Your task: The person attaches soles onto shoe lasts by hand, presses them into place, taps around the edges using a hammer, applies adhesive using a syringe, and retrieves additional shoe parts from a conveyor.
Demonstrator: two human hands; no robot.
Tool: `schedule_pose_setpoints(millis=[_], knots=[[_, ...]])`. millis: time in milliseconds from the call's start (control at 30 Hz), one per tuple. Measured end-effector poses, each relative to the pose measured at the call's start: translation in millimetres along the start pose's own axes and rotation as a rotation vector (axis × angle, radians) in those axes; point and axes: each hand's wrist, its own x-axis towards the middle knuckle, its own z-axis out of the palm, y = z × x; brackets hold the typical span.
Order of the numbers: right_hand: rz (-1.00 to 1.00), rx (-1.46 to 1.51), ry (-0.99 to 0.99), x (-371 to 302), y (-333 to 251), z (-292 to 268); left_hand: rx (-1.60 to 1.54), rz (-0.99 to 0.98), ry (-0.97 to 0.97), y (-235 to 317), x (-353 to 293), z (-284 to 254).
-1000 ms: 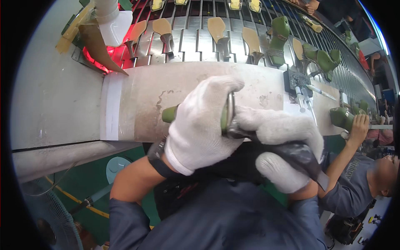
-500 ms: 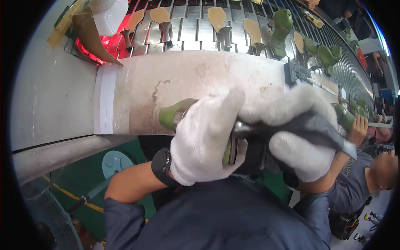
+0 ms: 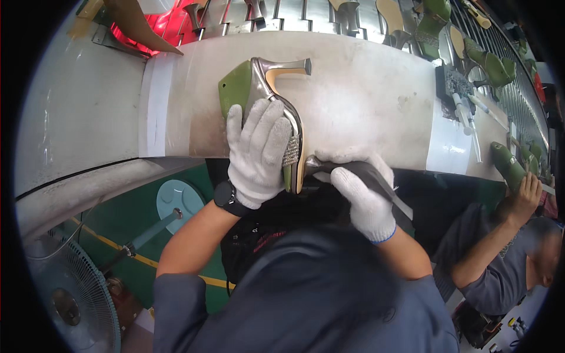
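- White-gloved, grips the silver heeled shoe (image 3: 261, 88), tilted sideways around a green form (image 3: 233, 88), in the left hand (image 3: 259, 150), toe past the surface's (image 3: 365, 88) front edge.
- Pinches a dark tool (image 3: 372, 177) in the right hand (image 3: 371, 203), tip at or just beside the sole (image 3: 301, 159).
- Seems busy along the sole's edge; probably calls for a steady left hold.
- Note syringe-like tubes (image 3: 462, 115) toward the surface's right end; cannot tell contents.

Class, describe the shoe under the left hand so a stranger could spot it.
Find the pale worktop, then the white-gloved left hand at its near edge. Under that hand is a silvery heeled shoe around a green form, its heel pointing right and a glittery band near its toe. Unlike the shoes on the metal slats beyond, it has a gloved hand on it.
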Motion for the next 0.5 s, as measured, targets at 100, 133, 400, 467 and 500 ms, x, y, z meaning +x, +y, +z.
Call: schedule_pose_setpoints(millis=[100, 133, 400, 467, 500], knots=[[0.109, -0.035, -0.121, 12, -15, -6, -0.005, -0.018, 0.027, 1, -1, 4], [0.106, -0.008, -0.147, 18, -20, -8, -0.006, -0.022, 0.021, 2, -2, 5], [-0.089, 0.025, -0.308, 53, -34, -17, -0.006, -0.039, 0.013, 1, -3, 6], [0.074, 0.269, -0.319, 55, -24, -11, -0.023, -0.049, 0.027, -1, -7, 8], [0.096, 0.312, -0.323, 53, -17, -13, -0.043, -0.049, 0.042, -1, -9, 9]])
